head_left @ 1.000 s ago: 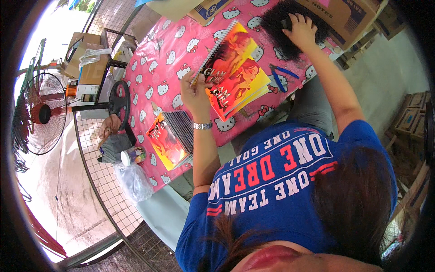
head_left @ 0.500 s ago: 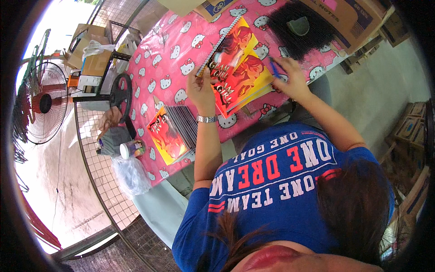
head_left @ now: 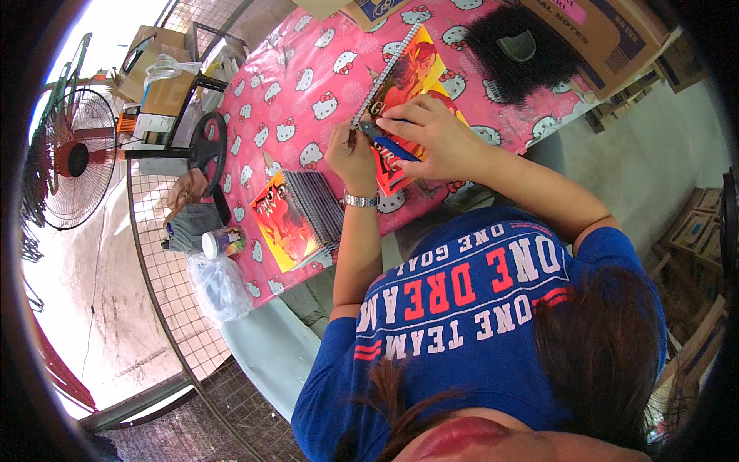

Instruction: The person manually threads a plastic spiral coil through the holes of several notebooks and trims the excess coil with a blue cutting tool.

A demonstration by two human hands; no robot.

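A spiral notebook [head_left: 422, 60] with a red and yellow illustrated cover lies slanted on the pink table, its coil [head_left: 396, 58] along the left edge. My left hand [head_left: 352, 160] is closed at the near end of that coil, pinching the spine there. In my right hand [head_left: 446, 140] is a pair of blue-handled cutting pliers [head_left: 389, 146], with its jaws at the coil's end beside my left fingertips. My right hand and forearm hide much of the cover. To the left of my left wrist lies a stack of similar notebooks [head_left: 286, 223] with dark coils.
A pile of thin black strands [head_left: 496, 69] lies at the far right, beside a brown carton [head_left: 616, 46]. Along the left stand a jar with a white lid [head_left: 212, 246], a clear plastic bag [head_left: 222, 286] and a black wheel [head_left: 219, 154]. Beyond is a fan [head_left: 77, 159].
My right hand has moved left across the notebook, bringing the pliers to the coil's end. My left hand has shifted slightly right and down, still at the spine.
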